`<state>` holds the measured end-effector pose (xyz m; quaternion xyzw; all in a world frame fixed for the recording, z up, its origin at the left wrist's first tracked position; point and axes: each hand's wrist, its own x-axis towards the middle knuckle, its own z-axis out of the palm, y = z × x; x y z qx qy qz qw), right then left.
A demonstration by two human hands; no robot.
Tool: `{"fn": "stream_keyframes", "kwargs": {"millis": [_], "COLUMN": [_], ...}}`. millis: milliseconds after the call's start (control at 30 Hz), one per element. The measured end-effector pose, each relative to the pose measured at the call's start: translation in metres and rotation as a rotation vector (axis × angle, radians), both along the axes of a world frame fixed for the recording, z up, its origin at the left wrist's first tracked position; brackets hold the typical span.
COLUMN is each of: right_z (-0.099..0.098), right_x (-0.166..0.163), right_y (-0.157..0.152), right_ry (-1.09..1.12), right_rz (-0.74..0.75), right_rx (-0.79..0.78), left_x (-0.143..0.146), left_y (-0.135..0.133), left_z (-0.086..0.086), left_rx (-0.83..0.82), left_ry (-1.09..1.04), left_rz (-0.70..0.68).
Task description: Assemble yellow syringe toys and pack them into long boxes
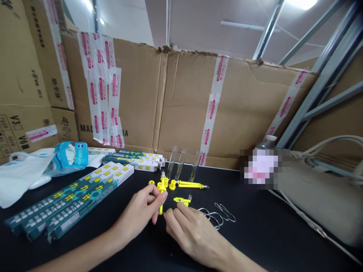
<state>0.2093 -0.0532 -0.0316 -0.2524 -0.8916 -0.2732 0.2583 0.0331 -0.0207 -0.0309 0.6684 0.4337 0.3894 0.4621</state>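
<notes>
My left hand is closed round a slim yellow plastic spring scale core, held upright with a metal spring at its top. Close beside its lower end, my right hand is pinched shut; a bit of thin metal shows at the fingertips, but what they grip is mostly hidden. Just beyond the right fingers lies another yellow piece with a spring. Farther back are a yellow cap and a longer yellow core. Several bent metal wire hooks lie right of my right hand.
Clear plastic tubes stand at the back. Long green-and-white boxes lie to the left, with more boxes behind. A blue tissue pack is at far left. A bottle and pale bag sit right, before a cardboard wall.
</notes>
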Motion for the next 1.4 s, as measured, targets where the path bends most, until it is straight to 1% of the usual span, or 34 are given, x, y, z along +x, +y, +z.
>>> {"fn": "stream_keyframes", "kwargs": {"millis": [233,400,567,867,1133,1400], "right_z": [0.003,0.003,-0.001,-0.003,0.001,0.001], "right_x": [0.003,0.005,0.009,0.011,0.009,0.011], "right_y": [-0.003,-0.003,-0.002,-0.001,0.001,0.002], "right_ry": [0.022,0.026,-0.039,-0.059,-0.054,-0.044], "right_rz": [0.027,0.031,0.045,0.047,0.077,0.067], "right_rx": [0.028,0.013,0.005,0.000,0.021,0.021], "left_x": [0.001,0.000,0.001,0.001,0.002,0.002], "left_y": [-0.003,-0.008,-0.010,-0.011,-0.012,-0.011], "left_z": [0.002,-0.002,-0.006,-0.004,-0.006,-0.005], "left_rx": [-0.048,-0.022,0.006,0.014,0.009,0.022], "left_ry": [-0.031,-0.030,-0.003,0.027,0.039,0.052], "left_rz": [-0.023,-0.014,-0.003,0.008,0.018,0.039]}}
